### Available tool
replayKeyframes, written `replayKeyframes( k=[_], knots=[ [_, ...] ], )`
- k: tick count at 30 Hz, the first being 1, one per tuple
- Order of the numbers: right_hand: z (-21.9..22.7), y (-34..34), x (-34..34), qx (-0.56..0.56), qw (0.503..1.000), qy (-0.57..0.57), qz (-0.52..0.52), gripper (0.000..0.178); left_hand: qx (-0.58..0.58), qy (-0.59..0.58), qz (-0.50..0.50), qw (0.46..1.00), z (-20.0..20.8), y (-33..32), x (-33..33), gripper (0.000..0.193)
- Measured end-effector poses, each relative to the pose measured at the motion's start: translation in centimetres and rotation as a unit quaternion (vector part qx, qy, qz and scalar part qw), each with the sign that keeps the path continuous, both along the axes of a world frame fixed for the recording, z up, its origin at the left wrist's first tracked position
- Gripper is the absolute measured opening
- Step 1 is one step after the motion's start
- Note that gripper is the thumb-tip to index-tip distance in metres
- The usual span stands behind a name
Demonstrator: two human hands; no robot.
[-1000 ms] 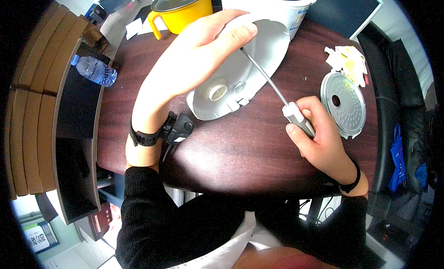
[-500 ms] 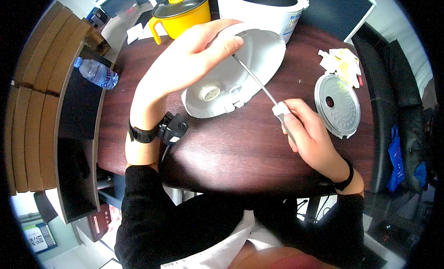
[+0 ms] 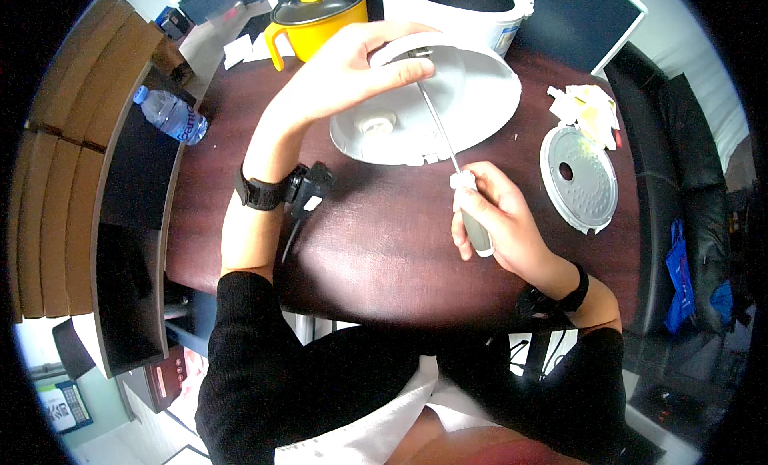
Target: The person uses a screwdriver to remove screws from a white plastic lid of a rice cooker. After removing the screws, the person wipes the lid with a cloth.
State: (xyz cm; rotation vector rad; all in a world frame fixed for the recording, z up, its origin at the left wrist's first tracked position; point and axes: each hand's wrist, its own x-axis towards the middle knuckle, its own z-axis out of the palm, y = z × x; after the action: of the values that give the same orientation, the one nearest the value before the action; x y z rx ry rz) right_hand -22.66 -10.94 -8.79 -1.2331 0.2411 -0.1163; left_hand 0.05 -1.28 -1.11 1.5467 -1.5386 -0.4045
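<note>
A white, hollow appliance lid (image 3: 472,105), probably from a rice cooker, is tilted over the table with its inner side toward me. My left hand (image 3: 352,73) grips its far rim, the thumb lying over the inside edge. In my right hand (image 3: 504,217) is a screwdriver (image 3: 478,234) with a grey and white handle. Its shaft runs up into the lid, and its tip is hidden around my left thumb, close to a dark slot in the rim. A round white fitting (image 3: 378,125) shows inside the lid.
To the right lies a grey perforated disc (image 3: 592,189), with crumpled yellowish-white cloth or paper (image 3: 588,109) behind it. A white appliance body (image 3: 448,13) and a yellow lidded pot (image 3: 324,33) stand at the back. A water bottle (image 3: 170,115) is at the left.
The lid has turned and shifted slightly right, its near edge now farther from me. My right hand and the screwdriver moved left, and the shaft stands steeper. Both hands keep their grip.
</note>
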Motion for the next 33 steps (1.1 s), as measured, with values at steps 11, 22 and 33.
replayKeyframes(
  k=[11,22,33],
  knots=[
    [-0.3,0.8,1.2,0.040,0.999,-0.006,0.006,0.019,-0.039,-0.030,0.018,0.999,-1.6,1.7,1.5,0.041],
    [-0.3,2.1,1.5,-0.011,1.000,0.016,0.010,0.025,-0.065,0.018,0.127,0.990,-2.6,2.8,0.5,0.036],
    [4.3,-3.3,0.7,-0.500,0.861,-0.044,-0.078,0.035,-0.068,-0.097,0.187,0.975,0.1,4.9,0.3,0.029]
  ],
)
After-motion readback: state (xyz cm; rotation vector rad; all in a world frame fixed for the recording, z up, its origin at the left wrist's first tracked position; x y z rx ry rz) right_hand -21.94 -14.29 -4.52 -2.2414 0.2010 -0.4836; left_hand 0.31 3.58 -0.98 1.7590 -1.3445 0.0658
